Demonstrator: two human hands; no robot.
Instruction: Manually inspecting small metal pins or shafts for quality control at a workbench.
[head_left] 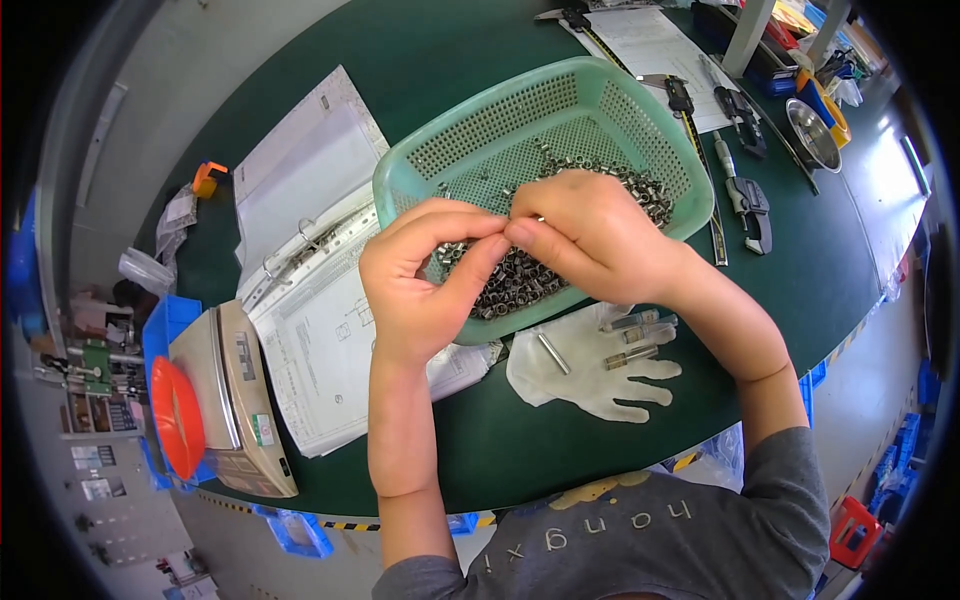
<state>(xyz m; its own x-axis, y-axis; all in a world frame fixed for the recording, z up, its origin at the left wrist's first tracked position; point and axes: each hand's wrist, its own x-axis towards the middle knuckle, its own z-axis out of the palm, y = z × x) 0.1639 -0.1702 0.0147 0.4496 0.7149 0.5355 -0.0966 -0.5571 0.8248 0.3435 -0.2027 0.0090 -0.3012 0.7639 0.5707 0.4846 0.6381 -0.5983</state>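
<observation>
Above a light green plastic basket [455, 135], my two hands meet at the fingertips. My left hand [425, 275] pinches with thumb and forefinger, and what lies between them is hidden. The thumb and curled fingers of my right hand [605, 235] press together against the left fingertips; a tiny shiny bit shows there, too small to name. Many small metal rings [515, 280] lie loose in the basket below. A white glove [590, 385] lies flat in front of the basket, bearing a metal pin [553, 354] and several small clear tubes [630, 356].
Left of the basket lies an open ring binder [330, 320] with drawings, beside a weighing scale [235, 390] and a red tray [176, 418]. Calipers [680, 100], a micrometer [745, 195] and a metal bowl [812, 135] are at the right. The green table [480, 455] curves around.
</observation>
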